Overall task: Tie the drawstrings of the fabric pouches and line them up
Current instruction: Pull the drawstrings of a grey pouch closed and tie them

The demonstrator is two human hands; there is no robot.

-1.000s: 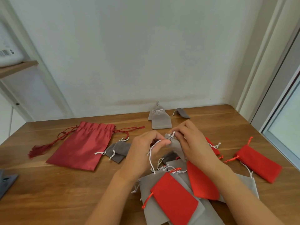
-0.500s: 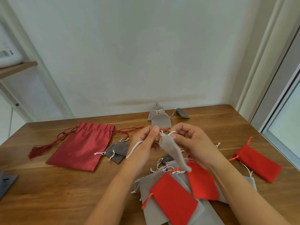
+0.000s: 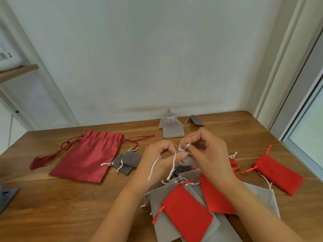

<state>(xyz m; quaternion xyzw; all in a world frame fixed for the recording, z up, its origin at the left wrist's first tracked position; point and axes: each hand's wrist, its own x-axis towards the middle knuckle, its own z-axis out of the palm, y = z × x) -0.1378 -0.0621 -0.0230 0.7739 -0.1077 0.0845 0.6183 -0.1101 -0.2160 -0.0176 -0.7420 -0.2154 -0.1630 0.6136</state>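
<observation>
My left hand (image 3: 161, 159) and my right hand (image 3: 207, 154) meet above the table's middle, both pinching the white drawstrings (image 3: 181, 149) of a small grey pouch (image 3: 187, 161). The pouch is mostly hidden behind my fingers, and two cord ends (image 3: 172, 169) hang down from my left hand. At the back, two tied grey pouches (image 3: 173, 129) lie overlapped, with a darker grey pouch (image 3: 196, 120) on its side beside them. Below my hands sits a heap of grey and red pouches (image 3: 187, 212).
A large dark red satin bag (image 3: 86, 158) with a tassel cord lies at the left, two small dark grey pouches (image 3: 126, 160) beside it. One red pouch (image 3: 277, 173) lies at the right near the window. The wooden table (image 3: 52, 203) meets the wall behind. A dark object (image 3: 6, 198) sits at the left edge.
The grey pouch, which hung down in plain sight half a second ago, is now drawn in behind my fingers. My hands have closed together on its strings and the cord ends hang lower.
</observation>
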